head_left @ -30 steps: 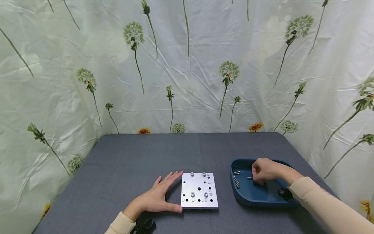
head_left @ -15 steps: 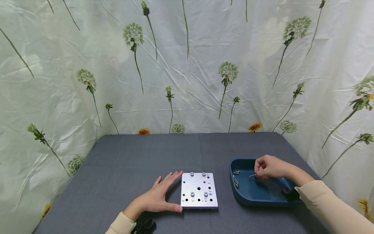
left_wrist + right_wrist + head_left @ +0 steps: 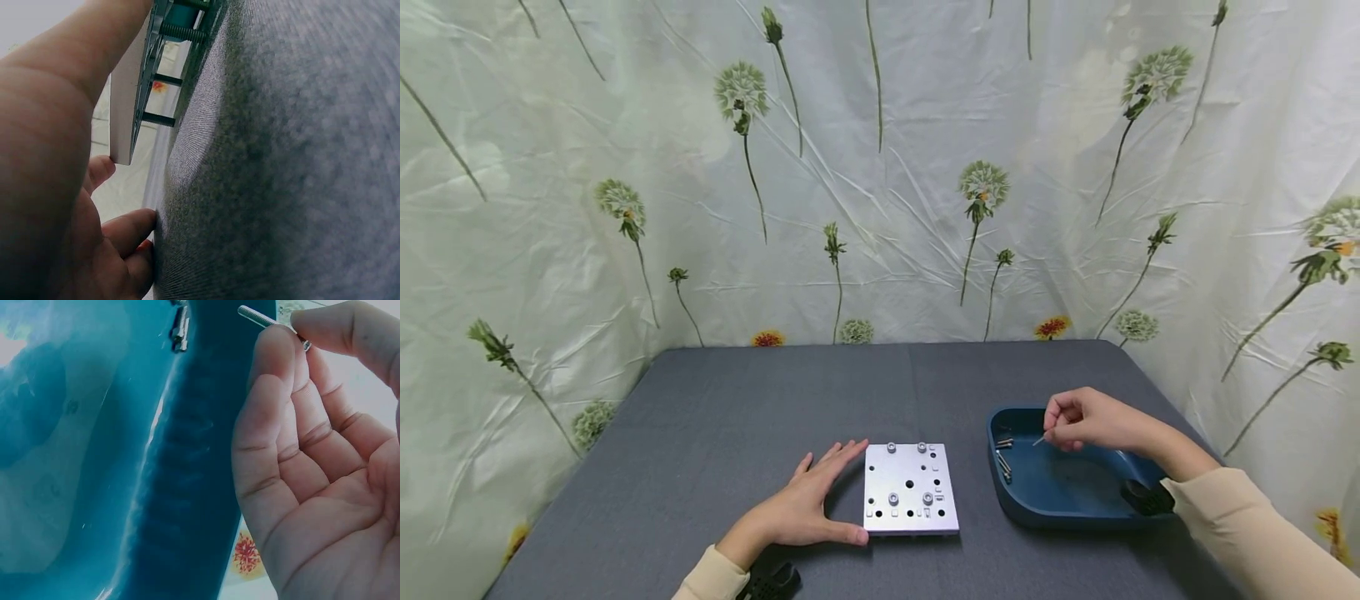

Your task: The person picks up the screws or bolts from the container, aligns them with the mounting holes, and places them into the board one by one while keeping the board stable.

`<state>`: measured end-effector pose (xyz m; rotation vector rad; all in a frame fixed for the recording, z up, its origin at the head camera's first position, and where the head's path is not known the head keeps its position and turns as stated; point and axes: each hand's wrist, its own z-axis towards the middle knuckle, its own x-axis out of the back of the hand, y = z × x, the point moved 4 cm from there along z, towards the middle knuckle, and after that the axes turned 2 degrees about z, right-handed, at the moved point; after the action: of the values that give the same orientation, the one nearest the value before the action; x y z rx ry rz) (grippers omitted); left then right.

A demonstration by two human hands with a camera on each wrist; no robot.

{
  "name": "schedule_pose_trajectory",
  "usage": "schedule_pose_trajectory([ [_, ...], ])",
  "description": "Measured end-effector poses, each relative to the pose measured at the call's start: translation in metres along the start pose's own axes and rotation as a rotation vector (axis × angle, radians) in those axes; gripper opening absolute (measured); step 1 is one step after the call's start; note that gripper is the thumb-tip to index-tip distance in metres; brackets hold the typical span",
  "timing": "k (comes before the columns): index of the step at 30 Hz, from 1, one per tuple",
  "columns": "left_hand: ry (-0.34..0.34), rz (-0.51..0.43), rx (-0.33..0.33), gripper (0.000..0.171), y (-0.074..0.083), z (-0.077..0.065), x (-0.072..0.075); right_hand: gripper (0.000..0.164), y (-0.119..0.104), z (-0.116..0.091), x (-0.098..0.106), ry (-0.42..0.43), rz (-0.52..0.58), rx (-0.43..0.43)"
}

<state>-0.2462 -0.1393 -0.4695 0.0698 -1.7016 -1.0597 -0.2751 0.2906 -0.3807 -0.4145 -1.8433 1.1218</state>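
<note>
A square silver metal plate (image 3: 887, 481) lies on the table, with several holes and several socket head screws (image 3: 892, 499) standing in it. My left hand (image 3: 808, 504) rests along its left side, fingers spread, thumb and a fingertip at the corners. In the left wrist view, screw shanks (image 3: 164, 119) stick out beneath the plate (image 3: 122, 125), which stands off the cloth. My right hand (image 3: 1097, 425) is above the blue tray (image 3: 1037, 512). Between thumb and fingers it pinches a thin metal screw (image 3: 255, 315), threaded end pointing outward; fingers partly cover the head.
Several loose screws (image 3: 1003, 467) lie at the left end inside the tray. Grey cloth covers the table (image 3: 760, 400). A flower-printed curtain (image 3: 895, 208) hangs behind and to both sides.
My right hand has risen from the tray floor with the screw and turned, so the fingers now show more. The left hand and the plate keep their places.
</note>
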Motion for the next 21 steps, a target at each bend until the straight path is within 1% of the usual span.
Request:
schedule_pose_trajectory([
  [6, 0.008, -0.005, -0.004, 0.119, -0.001, -0.001, 0.001, 0.013, -0.010, 0.005, -0.003, 0.006, -0.009, 0.033],
  [11, 0.006, 0.000, 0.006, 0.119, -0.002, -0.001, 0.000, 0.014, -0.020, 0.009, -0.009, -0.006, 0.002, 0.074],
  [16, -0.001, -0.002, 0.019, 0.119, -0.003, -0.001, -0.001, 0.014, -0.027, 0.014, -0.017, -0.024, 0.015, 0.094],
  [21, -0.002, -0.011, 0.017, 0.119, -0.002, -0.001, -0.001, 0.016, -0.034, 0.020, -0.023, -0.040, 0.017, 0.120],
])
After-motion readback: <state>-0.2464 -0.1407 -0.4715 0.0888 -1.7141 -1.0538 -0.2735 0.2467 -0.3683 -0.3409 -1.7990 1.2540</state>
